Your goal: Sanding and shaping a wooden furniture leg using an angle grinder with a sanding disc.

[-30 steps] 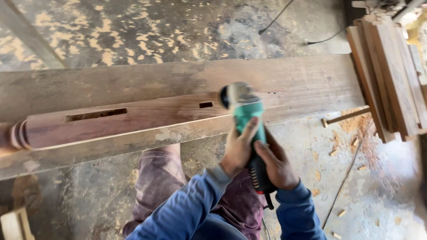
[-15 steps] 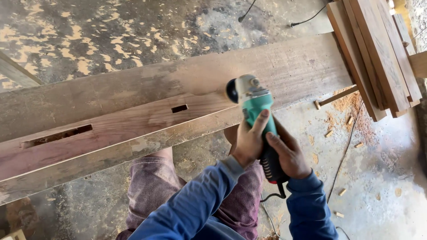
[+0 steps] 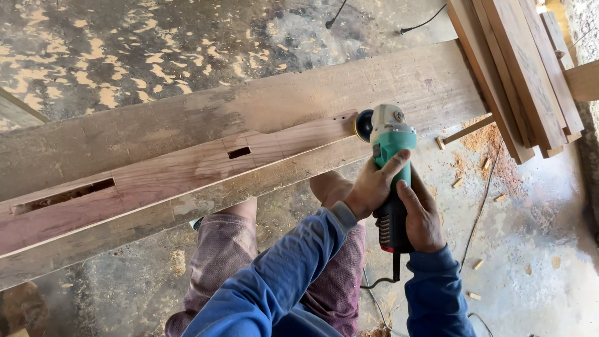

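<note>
Both arms reach up from the bottom of the frame in blue sleeves. The left hand [image 3: 372, 186] wraps the green body of the angle grinder [image 3: 391, 168], fingers curled over its top; the right hand [image 3: 422, 216] clenches the black rear handle just below. The grinder sits right of centre, its round disc against the end of a reddish wooden beam [image 3: 187, 175] — smooth, planed, cut with two rectangular mortise slots. That beam lies on a wider, rough grey plank [image 3: 249, 106]. Stacked boards [image 3: 524, 68] lean at upper right — wood chips dot the dusty concrete floor [image 3: 536, 249].
</note>
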